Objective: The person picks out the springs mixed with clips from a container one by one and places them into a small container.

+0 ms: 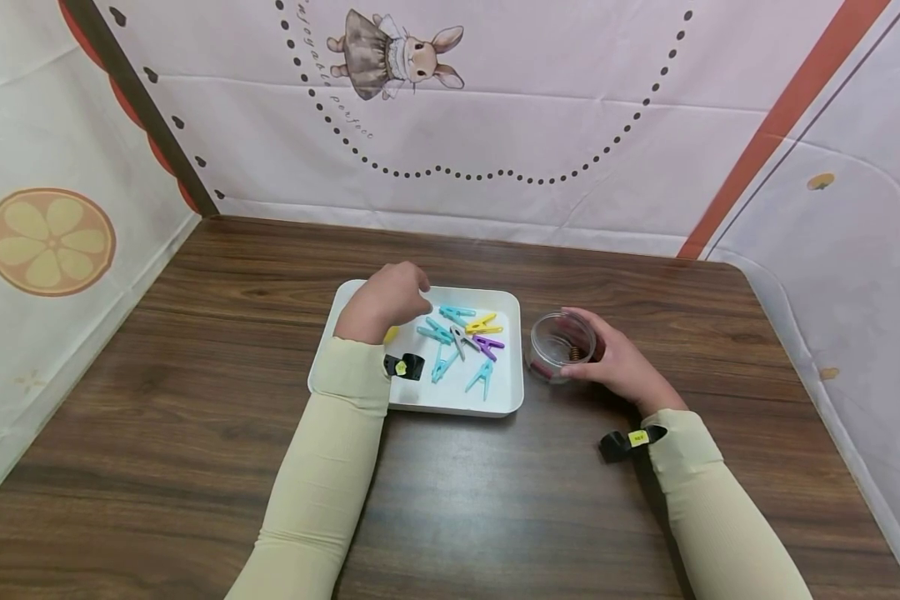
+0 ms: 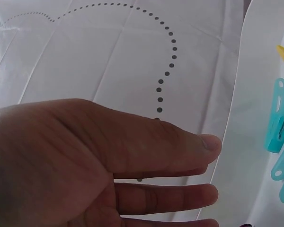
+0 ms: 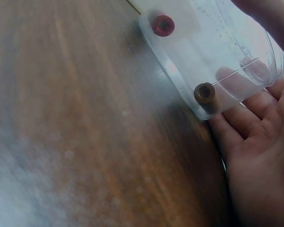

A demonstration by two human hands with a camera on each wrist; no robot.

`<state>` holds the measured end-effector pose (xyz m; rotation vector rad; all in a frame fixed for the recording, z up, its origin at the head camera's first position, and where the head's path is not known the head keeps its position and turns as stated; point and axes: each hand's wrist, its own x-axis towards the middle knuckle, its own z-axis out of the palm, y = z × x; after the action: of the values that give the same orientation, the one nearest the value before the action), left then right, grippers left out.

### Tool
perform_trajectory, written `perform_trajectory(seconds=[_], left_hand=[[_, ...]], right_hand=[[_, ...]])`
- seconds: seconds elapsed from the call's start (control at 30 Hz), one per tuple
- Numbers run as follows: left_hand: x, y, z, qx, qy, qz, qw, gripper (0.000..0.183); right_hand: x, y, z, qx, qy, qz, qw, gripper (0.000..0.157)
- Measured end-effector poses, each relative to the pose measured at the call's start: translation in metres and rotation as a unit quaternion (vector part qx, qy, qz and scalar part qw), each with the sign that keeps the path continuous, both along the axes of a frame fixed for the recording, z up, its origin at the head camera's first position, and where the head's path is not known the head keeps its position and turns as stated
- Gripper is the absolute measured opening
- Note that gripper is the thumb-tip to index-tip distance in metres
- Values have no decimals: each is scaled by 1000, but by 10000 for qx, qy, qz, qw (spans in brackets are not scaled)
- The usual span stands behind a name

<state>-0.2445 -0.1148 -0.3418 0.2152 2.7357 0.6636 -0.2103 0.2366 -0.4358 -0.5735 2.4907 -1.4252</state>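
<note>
Over the left part of a white tray point(image 1: 504, 396) hovers my left hand point(image 1: 390, 293), its thumb and fingers extended with nothing between them. Several clothespins lie in the tray: light blue clothespins point(image 1: 482, 377), a yellow clothespin point(image 1: 483, 328), a grey clothespin point(image 1: 461, 340) and a purple clothespin point(image 1: 489, 342). My wrist partly covers another yellow piece point(image 1: 392, 334). Right of the tray, my right hand point(image 1: 621, 365) grips a clear round plastic jar point(image 1: 543, 354) from its right side. Inside it, the right wrist view shows a red ring-like coil point(image 3: 164, 25) and a brown one.
The brown wooden table point(image 1: 480, 492) carries the tray and jar. Behind it hangs a pale printed cloth point(image 1: 540, 117), with more cloth along the left and right sides. A black camera band point(image 1: 633, 442) sits on each wrist.
</note>
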Motion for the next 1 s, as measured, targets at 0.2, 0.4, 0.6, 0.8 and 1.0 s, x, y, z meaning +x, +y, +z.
perform_trajectory(seconds=[0.2, 0.4, 0.6, 0.8, 1.0], left_hand=[[-3, -2, -3, -36, -47, 52, 10000, 41], [-3, -5, -5, -35, -118, 37, 9999, 41], [-4, -6, -7, -73, -215, 6, 9997, 41], [-4, -7, -10, -171, -197, -12, 9997, 40], [-4, -8, -13, -185, -176, -32, 9997, 39]], right_hand=[[0, 0, -1, -71, 15, 20, 10000, 86], [0, 0, -1, -103, 5, 13, 9999, 86], [0, 0, -2, -7, 3, -17, 10000, 85], [1, 0, -3, -18, 39, -4, 10000, 86], [0, 0, -4, 6, 113, 4, 9999, 86]])
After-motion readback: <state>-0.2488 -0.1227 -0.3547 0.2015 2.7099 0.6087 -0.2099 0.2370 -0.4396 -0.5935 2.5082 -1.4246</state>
